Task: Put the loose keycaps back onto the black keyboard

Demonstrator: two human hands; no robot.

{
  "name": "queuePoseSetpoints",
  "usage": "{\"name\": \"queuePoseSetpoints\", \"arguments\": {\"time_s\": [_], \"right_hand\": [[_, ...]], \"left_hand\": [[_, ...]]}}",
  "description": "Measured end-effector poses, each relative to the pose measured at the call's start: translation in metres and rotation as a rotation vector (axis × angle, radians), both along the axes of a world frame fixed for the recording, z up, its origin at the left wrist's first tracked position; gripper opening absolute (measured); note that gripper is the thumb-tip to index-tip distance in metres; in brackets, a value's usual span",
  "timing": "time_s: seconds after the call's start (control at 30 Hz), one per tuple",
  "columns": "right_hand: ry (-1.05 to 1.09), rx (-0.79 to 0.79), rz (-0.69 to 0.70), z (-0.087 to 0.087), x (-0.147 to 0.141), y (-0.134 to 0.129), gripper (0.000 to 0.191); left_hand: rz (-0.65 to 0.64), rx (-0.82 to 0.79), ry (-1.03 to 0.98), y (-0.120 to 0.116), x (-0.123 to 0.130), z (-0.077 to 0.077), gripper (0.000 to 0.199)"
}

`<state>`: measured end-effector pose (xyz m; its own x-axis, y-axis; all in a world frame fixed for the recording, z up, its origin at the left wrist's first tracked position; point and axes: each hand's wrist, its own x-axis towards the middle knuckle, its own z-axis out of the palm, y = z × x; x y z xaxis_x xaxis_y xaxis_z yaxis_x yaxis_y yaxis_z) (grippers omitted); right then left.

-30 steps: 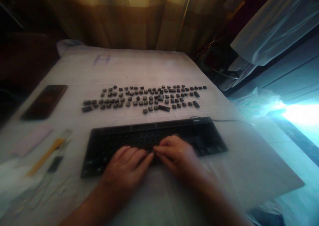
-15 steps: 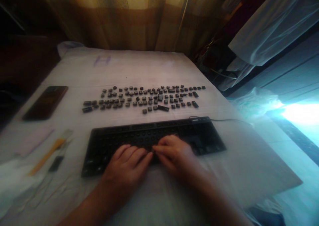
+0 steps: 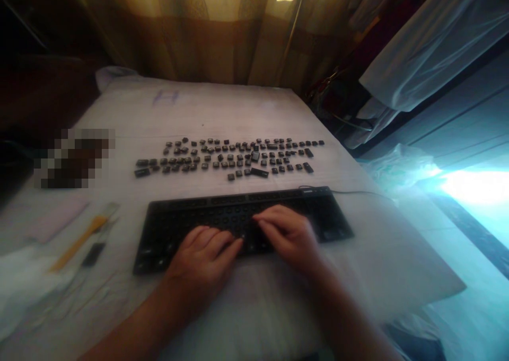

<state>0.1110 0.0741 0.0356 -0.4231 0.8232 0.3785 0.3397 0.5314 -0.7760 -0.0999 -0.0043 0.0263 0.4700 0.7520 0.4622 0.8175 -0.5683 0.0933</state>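
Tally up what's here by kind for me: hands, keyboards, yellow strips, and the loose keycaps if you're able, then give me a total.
Hands: 2, left hand and right hand
Keyboards: 1, black keyboard
Yellow strips: 1, yellow strip
Total: 4, leaving out the loose keycaps, which are too many and too blurred to count exactly

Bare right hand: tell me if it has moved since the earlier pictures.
Yes: against the long black keyboard, the bare right hand has shifted toward the keyboard's far edge and slightly rightward.

The left hand (image 3: 204, 256) hides part of the blurred keyboard (image 3: 225, 213).
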Motion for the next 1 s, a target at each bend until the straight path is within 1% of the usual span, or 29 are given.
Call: {"name": "queuePoseSetpoints", "arguments": {"time_s": [0.1, 0.17, 0.43, 0.63, 0.7, 0.73, 0.83, 0.87, 0.9, 0.93, 0.97, 1.0], "right_hand": [[0.036, 0.021, -0.088, 0.0, 0.002, 0.004, 0.02], [0.036, 0.028, -0.119, -0.001, 0.003, 0.006, 0.019], [0.046, 0.05, -0.138, -0.006, 0.003, 0.011, 0.019], [0.099, 0.037, -0.201, -0.009, 0.005, 0.015, 0.018], [0.098, 0.061, -0.299, -0.009, 0.015, 0.02, 0.019], [0.09, 0.08, -0.385, -0.009, 0.024, 0.024, 0.021], [0.019, 0.156, -0.79, -0.013, 0.058, 0.037, 0.031], [-0.035, 0.175, -0.914, -0.017, 0.071, 0.042, 0.035], [-0.103, 0.163, -1.008, -0.021, 0.082, 0.046, 0.039], [-0.177, 0.107, -1.084, -0.026, 0.093, 0.05, 0.044], [-0.24, 0.003, -1.111, -0.032, 0.101, 0.053, 0.049], [-0.287, -0.111, -1.078, -0.038, 0.107, 0.056, 0.052]], "left_hand": [[0.0, 0.003, -0.009, 0.0, 0.0, -0.001, 0.027], [0.003, -0.001, -0.017, 0.0, 0.0, 0.0, 0.027], [-0.003, 0.023, -0.045, 0.0, 0.0, 0.001, 0.025], [0.014, 0.035, -0.062, 0.0, 0.001, -0.006, 0.025], [0.013, 0.037, -0.068, 0.0, 0.0, -0.008, 0.027], [0.011, 0.038, -0.069, 0.0, 0.0, -0.009, 0.027], [0.009, 0.061, -0.074, 0.0, -0.001, -0.01, 0.03], [0.007, 0.07, -0.075, 0.0, -0.001, -0.011, 0.03], [0.005, 0.078, -0.077, 0.0, -0.001, -0.011, 0.031], [0.004, 0.085, -0.078, 0.0, -0.001, -0.011, 0.031], [0.003, 0.089, -0.079, 0.0, -0.002, -0.011, 0.032], [0.003, 0.094, -0.08, 0.0, -0.002, -0.012, 0.032]]}}
